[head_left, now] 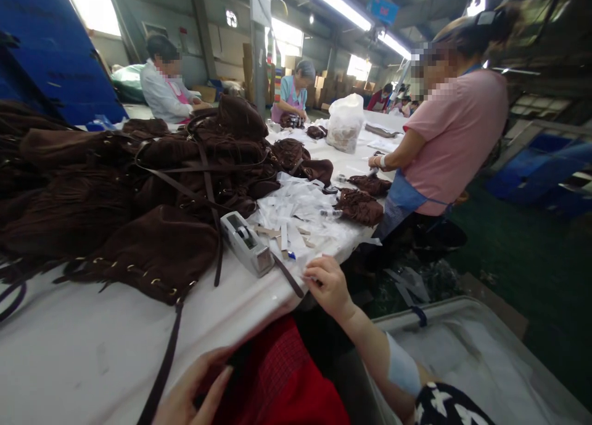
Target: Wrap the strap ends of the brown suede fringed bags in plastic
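My left hand [197, 391] is low in the view at the table's near edge, beside a long dark strap [164, 366]. Its thumb stands apart from the curled fingers, with nothing visible between them. Over the table edge, my right hand [329, 287] has its thumb and fingertips pinched together; whatever they hold, if anything, is too small to make out. Just left of those fingertips lies a dark strap end [289, 277], next to a grey tape dispenser [247, 243]. A dark brown bag [157, 252] with metal eyelets rests farther left.
Brown bags [69, 147] are heaped at the left. White paper and plastic scraps [296, 209] lie beyond the dispenser. A person in a pink shirt [462, 129] stands at the table's right side; others work farther back. A large lined bin [472, 351] stands at my right.
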The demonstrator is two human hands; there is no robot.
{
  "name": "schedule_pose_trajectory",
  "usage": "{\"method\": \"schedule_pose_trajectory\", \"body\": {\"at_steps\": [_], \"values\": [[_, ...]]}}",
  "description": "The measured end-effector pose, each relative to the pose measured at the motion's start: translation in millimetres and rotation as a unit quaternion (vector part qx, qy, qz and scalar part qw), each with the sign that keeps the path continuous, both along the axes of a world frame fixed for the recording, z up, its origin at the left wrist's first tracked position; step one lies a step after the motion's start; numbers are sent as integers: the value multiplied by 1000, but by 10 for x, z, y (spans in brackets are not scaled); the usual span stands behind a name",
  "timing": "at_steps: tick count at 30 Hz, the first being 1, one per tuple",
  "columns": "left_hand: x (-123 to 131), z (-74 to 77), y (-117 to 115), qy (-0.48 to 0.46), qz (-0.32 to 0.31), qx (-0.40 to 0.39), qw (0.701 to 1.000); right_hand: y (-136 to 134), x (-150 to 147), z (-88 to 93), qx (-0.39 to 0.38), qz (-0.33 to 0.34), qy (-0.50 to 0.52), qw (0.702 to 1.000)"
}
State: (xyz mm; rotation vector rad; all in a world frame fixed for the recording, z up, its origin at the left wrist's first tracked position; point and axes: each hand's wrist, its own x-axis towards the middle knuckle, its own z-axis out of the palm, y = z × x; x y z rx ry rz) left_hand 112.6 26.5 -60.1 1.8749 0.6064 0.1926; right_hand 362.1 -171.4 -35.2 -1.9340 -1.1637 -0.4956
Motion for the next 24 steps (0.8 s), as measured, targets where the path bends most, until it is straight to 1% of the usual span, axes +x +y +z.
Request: {"method": "schedule_pose_trajectory", "body": {"at_steps": [1,3,4,5,6,8,10,11,12,13,14,15,16,17,18,19,20,22,24], "values": [[124,24,-72,12,-8,-67,998,26,-184,-17,8,22,25,999],[372,52,-226,16,-23,-204,979,88,-578,-83,4,85,61,994],[480,62,-303,11,-32,-253,967,118,-777,-134,-6,125,70,990],[569,74,-376,3,-44,-282,958,142,-967,-194,-17,163,78,983],[633,89,-444,-2,-56,-298,953,154,-1140,-258,-20,201,83,976],[682,121,-548,-5,-79,-302,950,126,-1398,-370,-9,275,98,956],[640,131,-589,8,-78,-293,953,14,-1488,-421,7,331,135,934],[597,118,-581,17,-71,-285,956,-70,-1454,-419,9,334,163,928],[546,92,-555,27,-59,-274,960,-166,-1362,-401,10,302,193,934],[492,54,-514,36,-47,-260,964,-265,-1213,-373,16,232,217,948],[440,10,-464,41,-38,-242,969,-361,-1010,-343,28,132,228,964],[392,-34,-411,42,-31,-221,974,-444,-763,-316,51,-3,222,974],[352,-70,-362,41,-26,-198,979,-508,-484,-297,77,-126,195,970],[322,-90,-320,38,-21,-176,984,-548,-186,-286,78,-203,170,961],[303,-87,-288,34,-17,-156,987,-562,116,-282,56,-239,158,956],[297,-56,-263,31,-15,-140,990,-549,407,-284,21,-254,159,954],[306,4,-243,27,-15,-128,991,-511,676,-288,-23,-263,162,951],[382,214,-187,15,-9,-117,993,-378,1123,-292,-139,-278,164,936],[557,516,-72,-3,-6,-105,994,-206,1442,-279,-258,-290,169,906]]}}
